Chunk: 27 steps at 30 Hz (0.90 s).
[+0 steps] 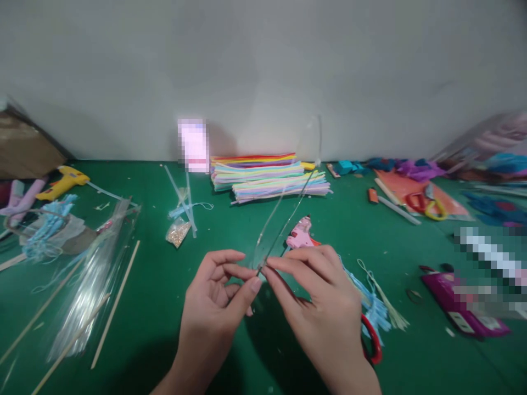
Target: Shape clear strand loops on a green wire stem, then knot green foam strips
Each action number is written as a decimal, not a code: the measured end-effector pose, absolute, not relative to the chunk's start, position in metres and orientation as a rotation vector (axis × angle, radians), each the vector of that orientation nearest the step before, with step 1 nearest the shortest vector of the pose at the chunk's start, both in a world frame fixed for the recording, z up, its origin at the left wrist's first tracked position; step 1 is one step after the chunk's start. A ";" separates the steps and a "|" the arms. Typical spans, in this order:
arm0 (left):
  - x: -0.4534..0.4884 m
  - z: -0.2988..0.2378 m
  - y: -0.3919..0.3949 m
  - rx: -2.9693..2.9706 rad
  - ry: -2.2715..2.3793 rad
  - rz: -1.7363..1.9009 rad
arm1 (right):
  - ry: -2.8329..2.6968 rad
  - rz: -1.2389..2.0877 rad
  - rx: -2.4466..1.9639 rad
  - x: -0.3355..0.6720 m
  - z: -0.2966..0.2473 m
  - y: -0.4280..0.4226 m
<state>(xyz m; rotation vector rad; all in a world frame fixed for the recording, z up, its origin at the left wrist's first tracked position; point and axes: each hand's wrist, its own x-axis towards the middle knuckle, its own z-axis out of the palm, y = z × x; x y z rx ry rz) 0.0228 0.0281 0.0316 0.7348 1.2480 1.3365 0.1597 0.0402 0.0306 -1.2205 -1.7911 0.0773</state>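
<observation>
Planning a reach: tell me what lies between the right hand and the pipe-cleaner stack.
A pink glue gun, and the clear strip that the right hand pinches crosses above it; head view.

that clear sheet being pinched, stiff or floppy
Probably springy, not limp: the clear sheet arcs upward from where the left hand and right hand pinch it. Likely light, since fingertips alone hold it. Glossy, so perhaps slippery.
</observation>
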 end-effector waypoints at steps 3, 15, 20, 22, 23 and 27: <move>0.023 0.032 0.028 0.754 1.246 1.321 | -1.772 0.077 -1.204 0.159 0.029 0.041; 0.020 0.029 0.031 0.792 1.211 1.264 | -1.765 0.134 -1.183 0.160 0.027 0.043; 0.015 0.022 0.033 0.806 1.169 1.229 | -1.792 0.136 -1.169 0.162 0.028 0.043; 0.014 0.020 0.034 0.817 1.154 1.209 | -1.804 0.121 -1.169 0.162 0.028 0.044; 0.014 0.020 0.034 0.815 1.152 1.205 | -1.809 0.114 -1.170 0.162 0.028 0.044; 0.017 0.024 0.033 0.789 1.173 1.226 | -1.837 0.074 -1.158 0.161 0.028 0.044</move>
